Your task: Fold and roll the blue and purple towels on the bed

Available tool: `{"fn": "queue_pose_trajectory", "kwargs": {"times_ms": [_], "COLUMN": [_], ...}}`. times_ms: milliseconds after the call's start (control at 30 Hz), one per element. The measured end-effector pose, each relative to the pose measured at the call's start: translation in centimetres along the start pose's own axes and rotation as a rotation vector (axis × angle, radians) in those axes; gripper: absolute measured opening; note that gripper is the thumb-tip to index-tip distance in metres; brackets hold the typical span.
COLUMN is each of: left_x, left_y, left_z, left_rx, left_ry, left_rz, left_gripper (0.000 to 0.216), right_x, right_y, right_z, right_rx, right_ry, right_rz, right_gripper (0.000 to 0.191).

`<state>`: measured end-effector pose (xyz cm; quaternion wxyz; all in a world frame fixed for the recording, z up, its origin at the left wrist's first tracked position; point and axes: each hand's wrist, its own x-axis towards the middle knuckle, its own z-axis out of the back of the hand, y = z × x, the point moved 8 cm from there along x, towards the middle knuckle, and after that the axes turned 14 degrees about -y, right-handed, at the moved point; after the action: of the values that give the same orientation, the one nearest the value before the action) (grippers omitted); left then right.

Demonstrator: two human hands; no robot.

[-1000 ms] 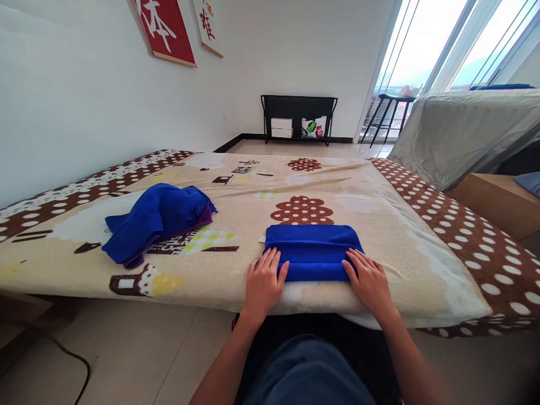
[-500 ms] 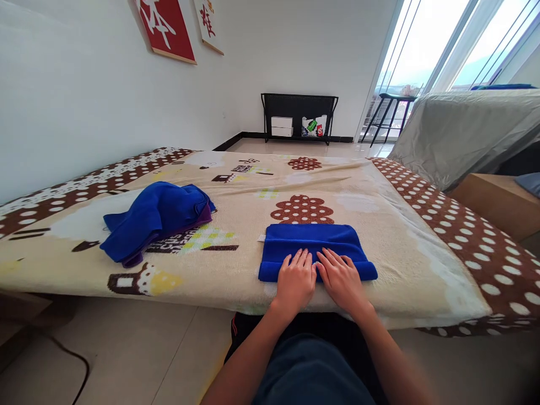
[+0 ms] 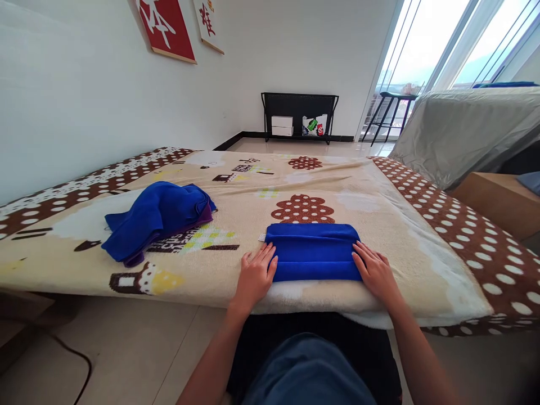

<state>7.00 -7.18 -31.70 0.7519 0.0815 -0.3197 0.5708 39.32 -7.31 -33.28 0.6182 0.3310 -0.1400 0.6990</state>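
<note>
A blue cloth (image 3: pixel 314 250), folded into a flat rectangle with a crease across it, lies near the front edge of the patterned blanket (image 3: pixel 236 208). My left hand (image 3: pixel 257 273) rests on its left end, fingers stretched out over the edge. On the right end lies my right hand (image 3: pixel 375 270), its fingers also extended and flat. A small white tag (image 3: pixel 262 237) sticks out at the cloth's upper left corner. Farther left is a crumpled pile of blue cloth (image 3: pixel 158 219) with purple cloth (image 3: pixel 206 214) showing at its edge; neither hand touches it.
The blanket has brown polka-dot borders. Beyond it a black rack (image 3: pixel 299 109) holds white boxes (image 3: pixel 282 125). To the right are a cardboard box (image 3: pixel 498 197), a grey sheet-covered object (image 3: pixel 468 129) and a dark stool (image 3: pixel 390 112). A cable (image 3: pixel 80 357) lies on the floor at left.
My hands have moved apart from the middle of the folded cloth to its two ends. Its near roll now looks flatter and its ends more even. The crumpled pile has stayed put.
</note>
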Motion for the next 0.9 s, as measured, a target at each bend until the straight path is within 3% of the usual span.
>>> {"fn": "queue_pose_trajectory", "kwargs": {"times_ms": [200, 267, 500, 733, 900], "left_x": [-1.9, -2.9, -4.0, -2.0, -2.2], "left_y": [-0.5, -0.6, -0.3, 0.0, 0.6], "left_z": [3.0, 3.9, 4.1, 2.9, 4.2], "left_rx": [-0.036, -0.086, -0.160, -0.207, -0.305], "left_ry": [-0.253, -0.271, -0.106, -0.183, -0.160], "left_rz": [-0.141, -0.189, -0.250, -0.058, 0.015], "left_gripper": [0.034, 0.031, 0.046, 0.035, 0.032], "right_x": [-2.5, -3.6, -4.8, -3.1, -3.2], "right_y": [-0.8, -1.3, -2.2, -1.9, -1.2], "right_z": [3.4, 4.4, 4.1, 3.1, 4.3], "right_rx": [0.072, 0.105, 0.118, 0.104, 0.191], "right_ry": [-0.248, -0.297, -0.129, -0.134, -0.083], "right_rz": [0.135, 0.159, 0.156, 0.082, 0.100], "right_gripper": [0.037, 0.029, 0.042, 0.033, 0.026]}}
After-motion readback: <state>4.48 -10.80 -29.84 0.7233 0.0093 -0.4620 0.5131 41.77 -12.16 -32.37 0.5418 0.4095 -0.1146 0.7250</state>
